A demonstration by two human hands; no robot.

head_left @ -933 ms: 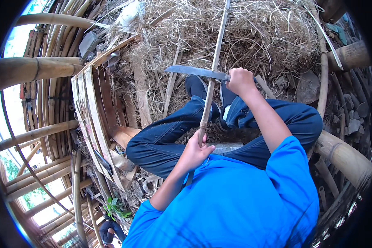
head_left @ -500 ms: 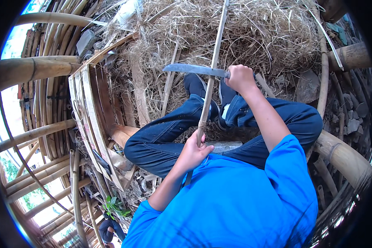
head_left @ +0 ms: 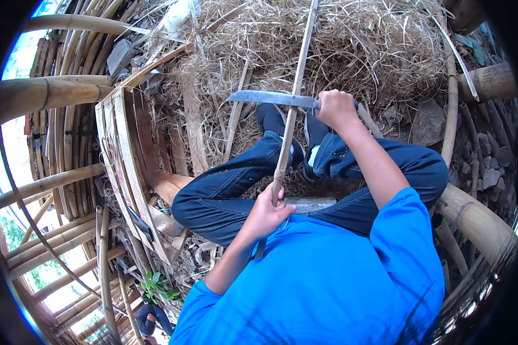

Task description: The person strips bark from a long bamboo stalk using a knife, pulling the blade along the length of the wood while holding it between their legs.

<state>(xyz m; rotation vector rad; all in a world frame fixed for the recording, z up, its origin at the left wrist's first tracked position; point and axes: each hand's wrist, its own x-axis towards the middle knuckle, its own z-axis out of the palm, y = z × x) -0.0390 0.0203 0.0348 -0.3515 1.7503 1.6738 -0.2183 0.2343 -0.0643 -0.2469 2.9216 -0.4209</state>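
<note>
A heap of shavings lies at one o'clock, wooden slats at nine. A long strip runs from six to twelve, a knife crossing it. The left hand grips the strip, the right hand the knife.

Nope, can't make out any text, labels, numbers or signs here, tbh. Nothing legible on the machete blade around 12 o'clock, the wooden slats near 10, or the blue T-shirt at 5.
</note>
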